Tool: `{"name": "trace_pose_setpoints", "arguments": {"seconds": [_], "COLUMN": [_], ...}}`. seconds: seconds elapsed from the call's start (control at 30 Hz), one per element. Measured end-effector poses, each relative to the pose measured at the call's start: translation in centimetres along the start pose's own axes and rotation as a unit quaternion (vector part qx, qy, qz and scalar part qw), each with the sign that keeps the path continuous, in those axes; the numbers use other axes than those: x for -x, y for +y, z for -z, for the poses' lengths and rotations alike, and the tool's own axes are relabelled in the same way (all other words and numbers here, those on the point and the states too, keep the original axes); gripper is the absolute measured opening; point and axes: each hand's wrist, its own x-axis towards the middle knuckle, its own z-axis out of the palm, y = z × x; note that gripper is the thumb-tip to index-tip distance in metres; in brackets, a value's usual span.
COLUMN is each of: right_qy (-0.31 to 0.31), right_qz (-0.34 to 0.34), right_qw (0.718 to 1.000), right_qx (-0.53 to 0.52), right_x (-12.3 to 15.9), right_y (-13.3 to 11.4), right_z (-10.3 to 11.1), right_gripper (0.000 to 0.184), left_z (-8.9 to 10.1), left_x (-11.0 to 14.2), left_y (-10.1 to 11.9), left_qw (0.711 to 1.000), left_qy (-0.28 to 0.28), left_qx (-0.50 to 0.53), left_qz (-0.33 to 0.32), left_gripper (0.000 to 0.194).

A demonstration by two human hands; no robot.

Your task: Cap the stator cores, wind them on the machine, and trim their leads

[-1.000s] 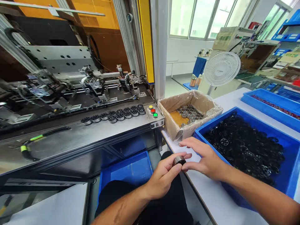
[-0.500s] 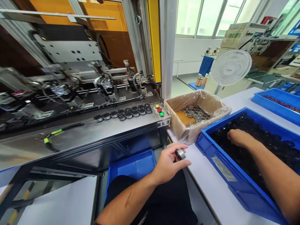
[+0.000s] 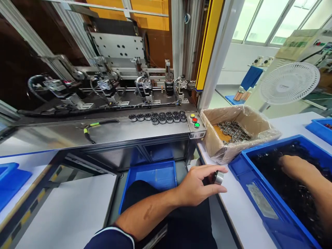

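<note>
By the fingers (image 3: 213,169) of the left hand (image 3: 192,186), a metal ring (image 3: 220,177) with a dark inner part is pinched between the thumb and a fingertip, near the edge of the white worktop (image 3: 233,204). The right hand (image 3: 298,167) is lowered among the black parts (image 3: 268,159) in the blue bin (image 3: 280,223); its fingertips are hidden, so whether anything is gripped there cannot be told. Beside the bin, a carton (image 3: 216,150) is lined with clear plastic, and small metal rings (image 3: 234,132) are held in it. On the steel ledge (image 3: 129,133) of the machine, black-and-metal round parts (image 3: 162,118) are lined up, partly in two rows, just beside a control box (image 3: 197,133) fitted with yellow, red and green buttons. Farther left along the ledge, a black-and-lime-handled tool (image 3: 94,124) is laid. Behind the carton, a white fan (image 3: 289,83) is seen.
</note>
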Motion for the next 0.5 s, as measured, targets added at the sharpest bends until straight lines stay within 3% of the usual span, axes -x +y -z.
{"name": "trace_pose_setpoints", "arguments": {"seconds": [0.1, 0.2, 0.23, 0.27, 0.3, 0.4, 0.5], "right_qy": [0.101, 0.230, 0.274, 0.335, 0.356, 0.303, 0.263], "right_qz": [0.039, 0.099, 0.140, 0.228, 0.312, 0.443, 0.472], "right_qw": [0.994, 0.966, 0.947, 0.900, 0.853, 0.775, 0.758], "right_qx": [-0.022, -0.062, -0.091, -0.162, -0.220, -0.333, -0.365], "right_x": [1.6, 5.0, 6.5, 7.9, 9.2, 12.2, 13.3], "right_y": [-2.8, -8.0, -10.0, -12.1, -13.9, -17.8, -18.6], "right_z": [3.0, 5.7, 6.4, 7.0, 7.4, 7.8, 7.1], "right_gripper": [0.018, 0.028, 0.025, 0.016, 0.008, 0.013, 0.015], "left_z": [-0.3, -0.9, -1.1, -1.3, -1.4, -1.8, -2.1], "left_x": [-0.1, -0.4, -0.5, -0.6, -0.7, -0.8, -0.8], "left_y": [-0.5, -1.1, -1.2, -1.4, -1.5, -1.5, -1.5], "left_qw": [0.998, 0.981, 0.971, 0.961, 0.952, 0.932, 0.924], "left_qy": [-0.002, 0.010, 0.017, 0.024, 0.028, 0.024, 0.008], "left_qx": [0.065, 0.178, 0.218, 0.251, 0.278, 0.334, 0.357], "left_qz": [0.021, 0.078, 0.097, 0.112, 0.123, 0.138, 0.140], "left_gripper": [0.047, 0.052, 0.054, 0.056, 0.057, 0.057, 0.056]}}
